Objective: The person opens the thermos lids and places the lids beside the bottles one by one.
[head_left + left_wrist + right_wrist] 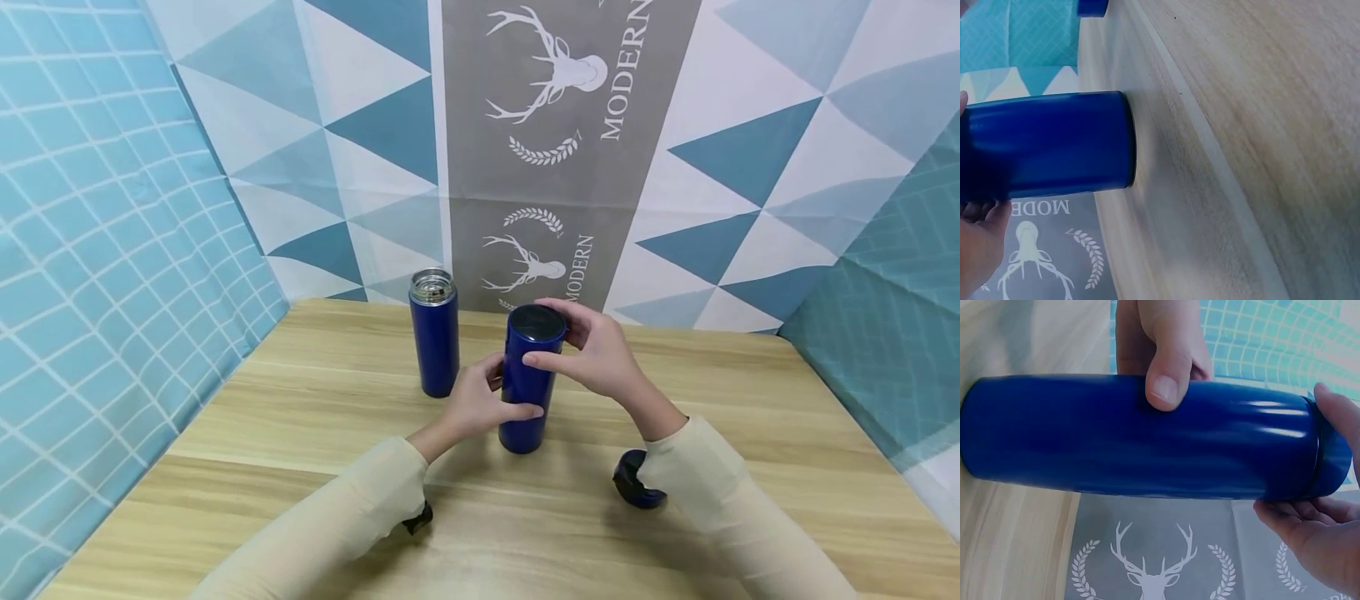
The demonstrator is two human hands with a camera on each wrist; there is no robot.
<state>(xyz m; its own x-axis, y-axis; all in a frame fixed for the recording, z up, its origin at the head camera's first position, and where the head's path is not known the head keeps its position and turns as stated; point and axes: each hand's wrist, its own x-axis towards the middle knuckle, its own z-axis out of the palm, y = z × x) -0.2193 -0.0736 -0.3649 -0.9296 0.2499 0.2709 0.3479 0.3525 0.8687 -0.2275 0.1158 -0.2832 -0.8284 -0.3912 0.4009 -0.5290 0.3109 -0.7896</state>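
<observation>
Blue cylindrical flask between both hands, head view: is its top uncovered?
No, a round, black-topped blue lid covers the top of the blue cylindrical flask.

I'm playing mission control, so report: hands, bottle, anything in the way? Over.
Left hand gripping blue thermos, right hand at its black-topped lid. Thermos upright on wood-grain table. Lidless thermos to its left, seemingly not blocking.
</observation>
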